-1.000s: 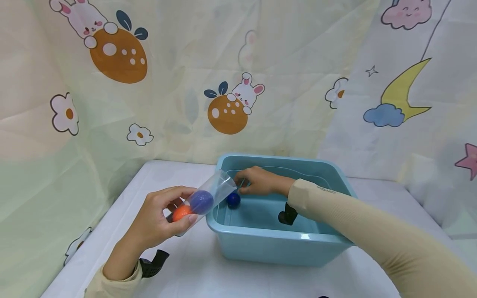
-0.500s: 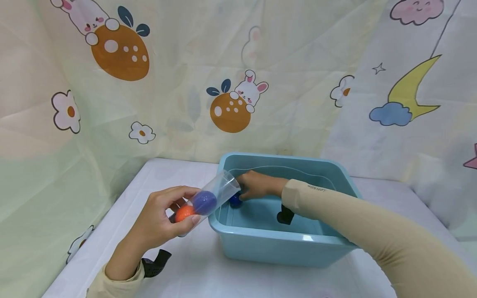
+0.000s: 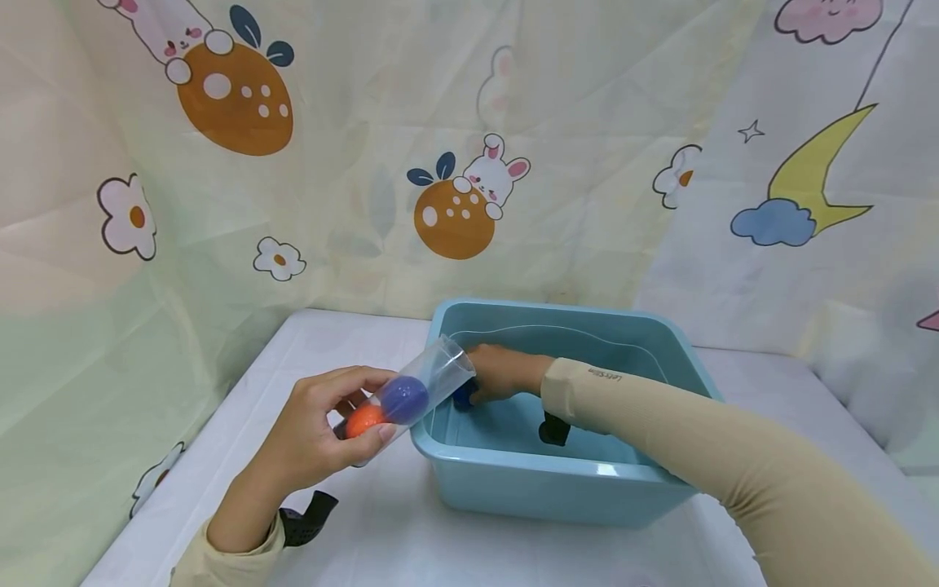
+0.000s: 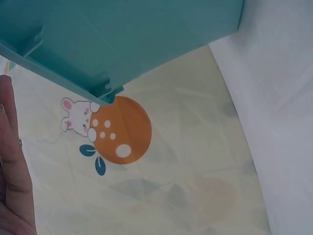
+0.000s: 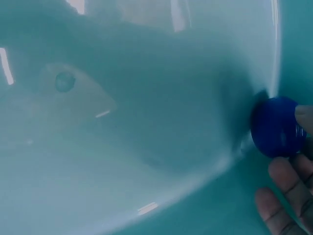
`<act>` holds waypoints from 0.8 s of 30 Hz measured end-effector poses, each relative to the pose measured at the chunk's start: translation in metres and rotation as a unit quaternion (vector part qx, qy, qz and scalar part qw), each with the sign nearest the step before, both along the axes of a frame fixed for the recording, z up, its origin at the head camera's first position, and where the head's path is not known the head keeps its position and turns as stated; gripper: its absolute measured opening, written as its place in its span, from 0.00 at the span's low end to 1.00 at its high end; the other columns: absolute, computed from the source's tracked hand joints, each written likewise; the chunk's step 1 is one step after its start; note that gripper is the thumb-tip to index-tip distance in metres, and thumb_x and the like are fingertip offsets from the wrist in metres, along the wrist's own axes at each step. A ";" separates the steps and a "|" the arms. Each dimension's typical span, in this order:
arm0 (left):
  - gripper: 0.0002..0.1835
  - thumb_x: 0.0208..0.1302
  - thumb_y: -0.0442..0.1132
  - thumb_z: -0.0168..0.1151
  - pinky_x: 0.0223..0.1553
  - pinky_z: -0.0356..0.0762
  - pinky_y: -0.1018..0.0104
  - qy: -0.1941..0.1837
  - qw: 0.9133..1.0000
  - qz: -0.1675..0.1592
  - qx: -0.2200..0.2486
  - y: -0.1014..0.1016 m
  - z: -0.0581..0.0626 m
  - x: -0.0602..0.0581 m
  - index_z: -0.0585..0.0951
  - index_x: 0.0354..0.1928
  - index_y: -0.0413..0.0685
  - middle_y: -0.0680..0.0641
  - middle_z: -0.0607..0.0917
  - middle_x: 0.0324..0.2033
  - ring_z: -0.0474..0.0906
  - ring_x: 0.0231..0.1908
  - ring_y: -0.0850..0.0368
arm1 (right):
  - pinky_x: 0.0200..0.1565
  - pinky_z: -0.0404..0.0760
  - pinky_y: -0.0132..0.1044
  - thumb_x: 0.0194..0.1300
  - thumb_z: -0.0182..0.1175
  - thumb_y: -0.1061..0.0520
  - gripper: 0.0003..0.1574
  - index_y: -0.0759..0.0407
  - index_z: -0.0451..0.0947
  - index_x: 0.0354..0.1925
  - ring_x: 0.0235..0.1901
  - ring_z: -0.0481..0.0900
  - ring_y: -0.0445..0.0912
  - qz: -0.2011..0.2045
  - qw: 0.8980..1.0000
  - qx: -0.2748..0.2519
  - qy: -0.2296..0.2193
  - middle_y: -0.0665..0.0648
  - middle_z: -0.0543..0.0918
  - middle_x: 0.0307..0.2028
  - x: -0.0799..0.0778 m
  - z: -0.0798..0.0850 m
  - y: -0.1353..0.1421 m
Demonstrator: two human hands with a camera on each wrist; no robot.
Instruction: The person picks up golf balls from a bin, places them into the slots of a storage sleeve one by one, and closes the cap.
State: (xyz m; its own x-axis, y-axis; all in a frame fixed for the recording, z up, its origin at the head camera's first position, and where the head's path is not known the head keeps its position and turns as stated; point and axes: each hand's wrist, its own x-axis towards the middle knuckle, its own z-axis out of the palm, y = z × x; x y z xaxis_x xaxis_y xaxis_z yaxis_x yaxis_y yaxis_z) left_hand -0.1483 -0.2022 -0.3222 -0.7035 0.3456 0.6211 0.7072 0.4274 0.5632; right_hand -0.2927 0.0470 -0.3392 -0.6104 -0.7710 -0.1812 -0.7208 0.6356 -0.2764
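Observation:
My left hand grips a clear plastic tube, tilted with its open end up and to the right, near the basin's left rim. Inside the tube sit an orange ball at the lower end and a purple-blue ball above it. Reaching into the light blue basin, my right hand pinches a dark blue ball at the left inner corner. In the right wrist view the thumb lies on that ball, with fingertips below it. Only part of the left hand shows in the left wrist view.
The basin stands on a white-covered table, its walls rising around the right hand. Behind it hangs a printed cloth with rabbits, flowers and a moon. A black wrist mount hangs below the left wrist, another below the right.
My right hand has moved down and left onto the blue ball, its fingers closing around it. The left hand and tube have barely shifted; the view has moved slightly.

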 end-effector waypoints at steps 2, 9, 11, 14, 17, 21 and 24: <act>0.20 0.50 0.38 0.71 0.28 0.82 0.66 0.000 1.000 -0.001 0.000 0.000 0.000 0.000 0.84 0.49 0.52 0.56 0.85 0.36 0.79 0.29 0.62 | 0.62 0.74 0.49 0.56 0.73 0.62 0.34 0.49 0.76 0.60 0.55 0.79 0.47 -0.010 1.000 0.005 -0.009 0.51 0.81 0.56 0.001 -0.002 0.000; 0.20 0.51 0.38 0.70 0.28 0.81 0.67 -0.002 1.000 0.000 -0.003 0.001 0.000 0.000 0.84 0.49 0.52 0.56 0.85 0.36 0.79 0.29 0.62 | 0.59 0.77 0.45 0.55 0.74 0.60 0.37 0.50 0.72 0.62 0.57 0.79 0.48 -0.011 0.998 0.040 -0.050 0.53 0.80 0.56 0.002 -0.009 0.001; 0.20 0.50 0.38 0.71 0.28 0.81 0.67 0.001 1.000 -0.002 -0.003 0.001 0.000 0.000 0.84 0.49 0.52 0.56 0.85 0.36 0.79 0.29 0.62 | 0.60 0.76 0.45 0.55 0.74 0.60 0.38 0.50 0.71 0.63 0.58 0.78 0.48 -0.007 0.998 0.038 -0.057 0.53 0.80 0.57 0.002 -0.010 0.001; 0.20 0.50 0.38 0.71 0.28 0.81 0.67 0.000 1.000 -0.004 -0.002 0.001 0.000 0.000 0.84 0.49 0.52 0.56 0.85 0.36 0.79 0.28 0.62 | 0.61 0.75 0.47 0.55 0.74 0.60 0.39 0.50 0.71 0.63 0.58 0.78 0.48 -0.005 0.998 0.029 -0.063 0.52 0.80 0.57 0.003 -0.009 0.001; 0.20 0.51 0.38 0.71 0.28 0.81 0.67 -0.002 1.000 -0.004 -0.003 0.001 0.000 -0.001 0.84 0.49 0.52 0.56 0.85 0.36 0.79 0.28 0.62 | 0.61 0.75 0.47 0.55 0.74 0.59 0.39 0.48 0.71 0.63 0.57 0.79 0.47 -0.009 0.998 0.025 -0.063 0.51 0.80 0.56 0.004 -0.009 0.001; 0.20 0.51 0.38 0.71 0.28 0.81 0.67 -0.003 1.000 -0.001 -0.005 0.001 0.000 -0.001 0.84 0.49 0.52 0.56 0.85 0.36 0.79 0.29 0.63 | 0.61 0.76 0.46 0.55 0.75 0.57 0.40 0.47 0.70 0.64 0.57 0.79 0.46 -0.011 0.998 0.025 -0.058 0.50 0.80 0.56 0.004 -0.010 0.002; 0.20 0.51 0.38 0.71 0.28 0.81 0.67 -0.003 1.000 -0.001 -0.005 0.001 -0.001 0.000 0.84 0.49 0.52 0.56 0.85 0.36 0.79 0.29 0.63 | 0.59 0.77 0.44 0.54 0.75 0.57 0.39 0.47 0.72 0.63 0.56 0.80 0.46 -0.012 0.998 0.026 -0.056 0.50 0.81 0.54 0.004 -0.008 0.002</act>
State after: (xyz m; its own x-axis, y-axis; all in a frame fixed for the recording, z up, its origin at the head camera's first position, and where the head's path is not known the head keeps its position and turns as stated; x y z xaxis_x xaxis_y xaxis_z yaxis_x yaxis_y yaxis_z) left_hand -0.1487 -0.2017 -0.3229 -0.7061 0.3526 0.6140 0.7050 0.4314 0.5630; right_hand -0.2892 0.0485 -0.3476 -0.6015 -0.7447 -0.2893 -0.6720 0.6674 -0.3208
